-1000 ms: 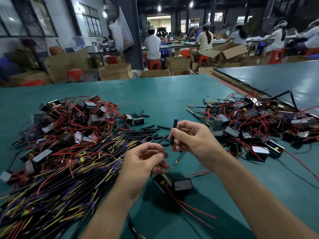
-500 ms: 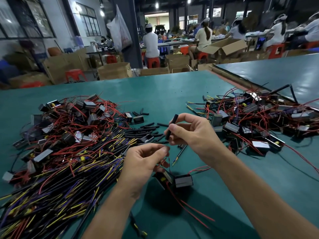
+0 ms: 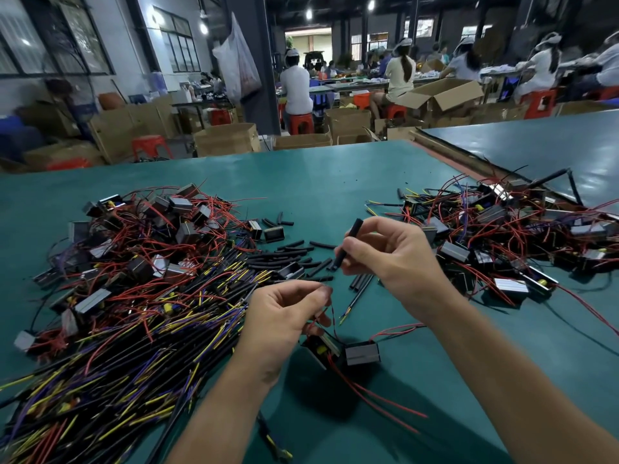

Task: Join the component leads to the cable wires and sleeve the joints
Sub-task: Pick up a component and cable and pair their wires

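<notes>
My right hand (image 3: 395,259) pinches the black sleeve (image 3: 353,231) tilted above the table (image 3: 318,182), its lower end aimed toward the red lead (image 3: 333,316) that my left hand (image 3: 284,313) clamps in its fingertips above the component (image 3: 361,353), probably for threading.

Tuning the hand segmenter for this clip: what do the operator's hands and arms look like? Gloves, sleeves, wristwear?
Left hand and right hand are both bare: no gloves or finger cots. Left forearm and right forearm are uncovered down to the frame edge; no sleeve shows. No watch, band or strap at either wrist, and no ring on the visible fingers.
</notes>
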